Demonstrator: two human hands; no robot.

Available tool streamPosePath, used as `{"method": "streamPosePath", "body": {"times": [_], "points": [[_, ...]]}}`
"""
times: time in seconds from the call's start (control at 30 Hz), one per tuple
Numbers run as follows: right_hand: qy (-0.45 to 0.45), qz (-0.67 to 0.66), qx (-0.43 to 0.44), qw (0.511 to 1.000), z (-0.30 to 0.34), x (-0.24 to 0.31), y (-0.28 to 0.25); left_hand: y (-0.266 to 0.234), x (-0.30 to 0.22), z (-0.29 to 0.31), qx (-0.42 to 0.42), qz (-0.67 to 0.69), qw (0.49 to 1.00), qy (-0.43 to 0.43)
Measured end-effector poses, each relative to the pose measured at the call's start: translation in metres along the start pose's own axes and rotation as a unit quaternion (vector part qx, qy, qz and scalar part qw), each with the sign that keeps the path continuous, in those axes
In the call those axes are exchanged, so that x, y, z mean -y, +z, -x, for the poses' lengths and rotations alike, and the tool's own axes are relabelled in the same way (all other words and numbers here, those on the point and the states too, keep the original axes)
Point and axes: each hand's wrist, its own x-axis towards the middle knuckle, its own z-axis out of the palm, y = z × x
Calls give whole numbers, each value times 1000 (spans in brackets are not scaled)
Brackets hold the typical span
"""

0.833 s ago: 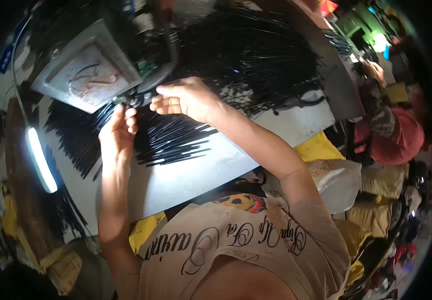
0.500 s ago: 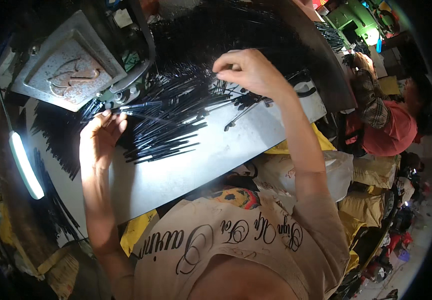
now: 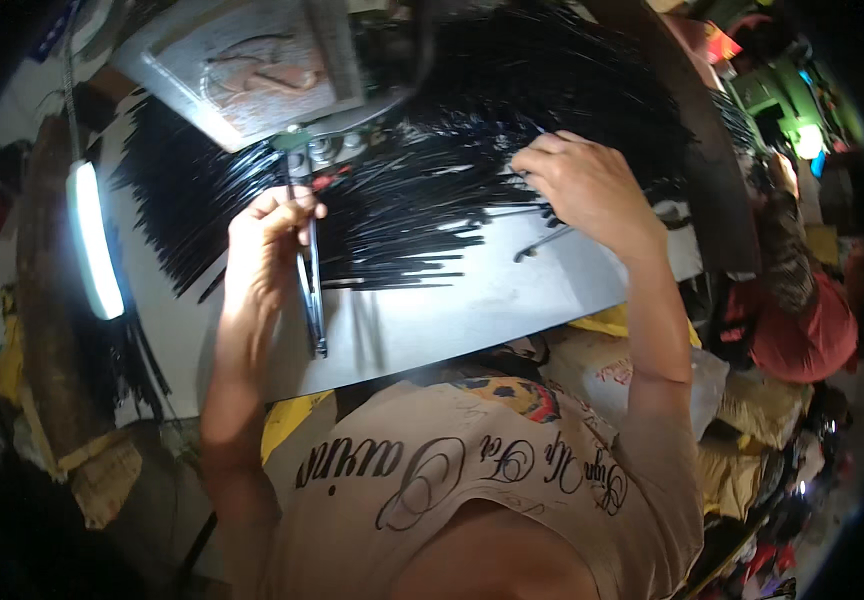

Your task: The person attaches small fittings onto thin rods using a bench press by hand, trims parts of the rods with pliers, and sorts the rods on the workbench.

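Note:
My left hand [image 3: 270,240] pinches a few thin black metal rods [image 3: 315,300] just below the machine head. Their lower ends hang toward me over the light metal tabletop, and their upper ends reach up to the machine. A big heap of similar black rods [image 3: 407,240] lies behind and beside this hand. At the right of the heap, my right hand [image 3: 592,190] has its fingers bent together over the rods. What its fingertips hold, if anything, is hidden. One loose rod [image 3: 542,243] lies on the tabletop below that hand.
The grey machine [image 3: 252,85] with a rusty raised emblem overhangs the table's back left. A lit lamp [image 3: 95,240] on a bendy stalk stands left, near more rods [image 3: 137,360]. A co-worker in a red top [image 3: 797,325] sits at a green machine [image 3: 777,95] on the right.
My left hand has turned the rods from lying sideways to pointing toward me. My right hand appears farther right and lower. The whole view has shifted.

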Motion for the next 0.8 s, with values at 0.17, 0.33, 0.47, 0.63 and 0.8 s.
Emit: {"method": "streamPosePath", "body": {"times": [0.17,0.33,0.47,0.63,0.8], "points": [[60,-19,80,995,11,-24,-9,-5,-4,9,-38,-29,999,-13],[31,-13,47,998,6,-25,3,-4,-2,5,-18,-20,999,39],[-114,11,-151,982,-14,7,6,7,-3,5,-29,-19,998,54],[-166,-62,-205,963,-54,54,32,10,-5,8,-54,-43,997,42],[-54,-469,-77,878,-86,73,65,7,-10,13,-60,-48,997,10]]}}
